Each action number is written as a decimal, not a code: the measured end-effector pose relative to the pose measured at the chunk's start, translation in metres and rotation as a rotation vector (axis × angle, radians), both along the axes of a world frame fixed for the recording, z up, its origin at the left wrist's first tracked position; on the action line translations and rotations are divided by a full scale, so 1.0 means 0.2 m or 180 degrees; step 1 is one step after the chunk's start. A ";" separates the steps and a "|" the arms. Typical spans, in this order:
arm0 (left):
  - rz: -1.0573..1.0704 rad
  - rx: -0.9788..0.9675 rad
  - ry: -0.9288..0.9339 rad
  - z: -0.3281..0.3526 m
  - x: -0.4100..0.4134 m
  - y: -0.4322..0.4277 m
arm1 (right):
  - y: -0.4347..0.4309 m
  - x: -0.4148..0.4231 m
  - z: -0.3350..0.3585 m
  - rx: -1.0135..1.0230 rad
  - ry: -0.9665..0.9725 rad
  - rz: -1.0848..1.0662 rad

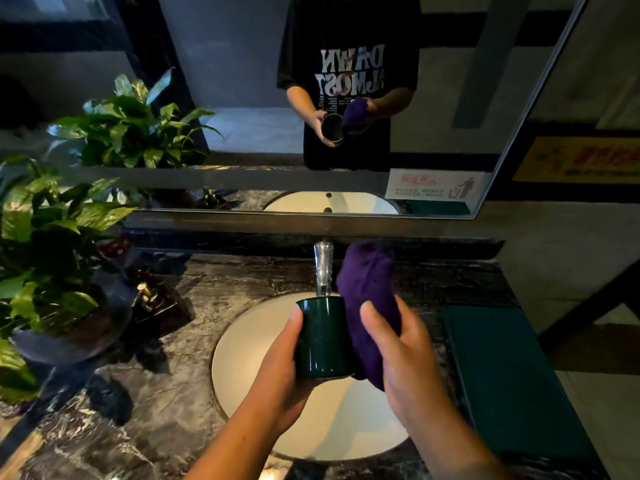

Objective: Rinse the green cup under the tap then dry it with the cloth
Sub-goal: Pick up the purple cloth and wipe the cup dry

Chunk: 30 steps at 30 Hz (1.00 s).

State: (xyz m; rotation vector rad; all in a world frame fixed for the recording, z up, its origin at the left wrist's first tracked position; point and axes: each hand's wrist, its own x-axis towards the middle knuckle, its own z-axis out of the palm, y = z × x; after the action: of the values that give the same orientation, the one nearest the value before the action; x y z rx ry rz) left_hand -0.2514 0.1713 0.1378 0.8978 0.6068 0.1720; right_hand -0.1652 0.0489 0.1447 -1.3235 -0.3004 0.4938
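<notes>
Left hand [287, 358]: fingers curled round green cup [323, 337], held upright above sink [242, 341]. Right hand [398, 344]: grips purple cloth [369, 299], bunched, pressed against cup's right wall. Tap [323, 268] behind cup; flow cannot be confirmed. Judgement: rinse phase appears complete; drying under way on outer wall. Remaining: interior, base.

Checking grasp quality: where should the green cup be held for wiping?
Take the green cup round its wall, from its left, as the left hand does. It is a plain cylinder with no handle showing, and the right hand presses the purple cloth against its right side.
</notes>
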 end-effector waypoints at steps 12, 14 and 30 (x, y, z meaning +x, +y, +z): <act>0.0034 0.0614 0.0306 0.04 0.03 -0.03 | 0.02 -0.12 -0.06 -0.0504 -0.1434 0.0631; 0.0091 0.0516 0.0417 0.04 0.03 -0.03 | 0.00 -0.14 -0.08 -0.0531 -0.1348 0.0669; 0.0092 0.0324 0.0337 0.03 0.02 -0.08 | -0.01 -0.08 -0.03 -0.0068 0.0125 -0.0057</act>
State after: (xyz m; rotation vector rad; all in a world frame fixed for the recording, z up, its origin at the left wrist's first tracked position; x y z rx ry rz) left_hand -0.2466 0.1554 0.1429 1.0015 0.7146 0.1836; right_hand -0.1811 0.0463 0.1378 -1.3347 -0.2512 0.5086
